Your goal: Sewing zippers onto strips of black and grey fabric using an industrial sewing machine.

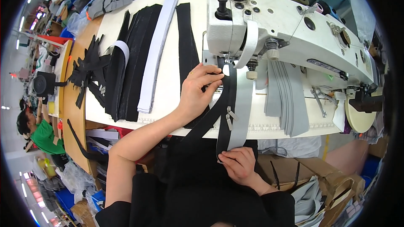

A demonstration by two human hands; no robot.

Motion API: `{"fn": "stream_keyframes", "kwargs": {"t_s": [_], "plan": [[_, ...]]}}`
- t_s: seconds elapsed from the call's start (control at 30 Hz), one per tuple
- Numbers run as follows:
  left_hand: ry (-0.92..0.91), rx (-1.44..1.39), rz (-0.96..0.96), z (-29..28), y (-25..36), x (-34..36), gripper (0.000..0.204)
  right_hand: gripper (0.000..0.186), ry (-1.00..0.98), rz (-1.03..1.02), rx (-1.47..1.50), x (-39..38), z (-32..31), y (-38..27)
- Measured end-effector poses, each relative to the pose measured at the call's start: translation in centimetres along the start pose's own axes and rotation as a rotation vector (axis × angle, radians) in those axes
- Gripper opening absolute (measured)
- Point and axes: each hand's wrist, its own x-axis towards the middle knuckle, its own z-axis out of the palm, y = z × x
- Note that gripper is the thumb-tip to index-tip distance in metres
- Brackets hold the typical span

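A black zipper [224,131] with metal sliders [229,117] lies along a grey fabric strip [244,101], and both run under the presser foot of a white sewing machine [290,25]. My left hand [198,89] is close to the needle, with thumb and fingers pinched at the zipper's left edge. Nearer my body, my right hand [240,166] grips the lower end of the zipper and the grey strip, off the table's front edge. Another length of black tape slants down to the left beneath my left wrist.
Left of the machine lie white strips [158,54], black strips [141,54] and a heap of black zippers [90,69]. Stacked grey strips [286,101] and a wrench [318,101] are on the right. A cardboard box [311,172] stands low right; a person in green [46,136] is far left.
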Motion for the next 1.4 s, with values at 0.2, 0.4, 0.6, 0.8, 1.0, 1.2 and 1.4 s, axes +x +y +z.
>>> {"fn": "stream_keyframes", "kwargs": {"t_s": [0.2,0.4,0.6,0.8,1.0,1.2,1.4], "plan": [[-0.021,-0.006,-0.021,0.1,-0.2,-0.1,0.022,0.031,0.026,0.009,0.003,1.2,0.1,0.2],[-0.018,-0.057,-0.051,0.1,0.2,-0.2,0.028,0.028,0.064,0.021,-0.035,2.5,0.2,0.2],[0.000,-0.052,-0.038,0.2,-0.4,-0.2,0.023,0.026,0.093,0.015,-0.117,3.8,0.1,0.5],[0.002,-0.095,-0.060,0.1,-0.4,-0.2,0.022,0.026,0.140,-0.001,-0.176,4.9,0.6,1.1],[0.001,-0.084,-0.057,0.2,-0.4,-0.2,0.023,0.028,0.166,0.022,-0.228,6.1,0.8,1.7],[-0.002,-0.124,-0.131,0.0,0.7,-0.1,0.025,0.028,0.134,0.040,-0.247,7.1,0.6,2.0],[-0.025,0.010,0.003,0.0,0.0,0.0,0.022,0.027,0.108,0.036,-0.275,7.8,0.4,2.2]]}}
